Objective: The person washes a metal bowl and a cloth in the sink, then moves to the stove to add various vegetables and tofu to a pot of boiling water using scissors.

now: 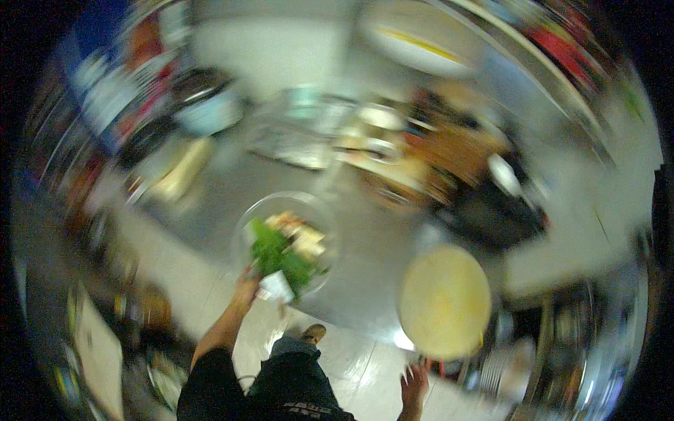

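My left hand [247, 288] is at the near left rim of a large clear bowl [334, 237], beside a small white piece [276, 287] that may be paper or cloth. Blur hides whether its fingers grip the rim, the white piece or something else. Leafy greens [269, 250] fill the bowl's left and near side, with pale and orange-brown food pieces [307, 243] beside them. Lower right, my right hand [414, 381] hangs over the floor with its fingers apart and nothing in it. Just beyond it lies a round yellowish board [445, 302] at the counter's near edge.
The metal counter [363, 263] curves across the view. Behind the bowl are a foil-like tray [289, 147] and small containers [382, 118]. A wooden block or box [453, 147] and a black object [489, 216] stand to the right. A pale rolled item [181, 171] lies at the left.
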A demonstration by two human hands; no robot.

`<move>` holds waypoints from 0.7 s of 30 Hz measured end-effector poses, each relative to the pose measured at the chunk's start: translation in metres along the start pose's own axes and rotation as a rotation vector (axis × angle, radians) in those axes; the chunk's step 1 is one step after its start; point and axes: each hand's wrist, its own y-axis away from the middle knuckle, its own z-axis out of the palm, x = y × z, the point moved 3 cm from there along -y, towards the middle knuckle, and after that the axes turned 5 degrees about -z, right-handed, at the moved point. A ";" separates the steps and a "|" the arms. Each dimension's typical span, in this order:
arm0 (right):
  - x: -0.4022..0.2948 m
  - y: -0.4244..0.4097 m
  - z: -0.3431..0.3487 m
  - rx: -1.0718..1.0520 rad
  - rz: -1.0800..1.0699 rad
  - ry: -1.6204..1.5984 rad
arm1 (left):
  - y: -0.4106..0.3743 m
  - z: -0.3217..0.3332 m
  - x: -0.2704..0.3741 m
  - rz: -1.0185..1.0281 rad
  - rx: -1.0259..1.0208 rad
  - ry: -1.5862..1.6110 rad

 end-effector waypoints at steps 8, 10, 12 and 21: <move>0.123 0.223 -0.298 0.435 -0.150 0.369 | 0.219 0.086 -0.202 -0.295 -0.999 -0.118; 0.199 0.342 -0.341 0.761 -0.072 0.086 | 0.277 0.086 -0.207 -0.223 -1.255 -0.339; 0.281 0.426 -0.392 0.985 -0.139 -0.010 | 0.325 0.091 -0.254 -0.217 -1.351 -0.719; 0.426 0.650 -0.468 1.072 -0.674 -0.930 | 0.797 0.031 -0.433 -0.318 -2.220 -1.399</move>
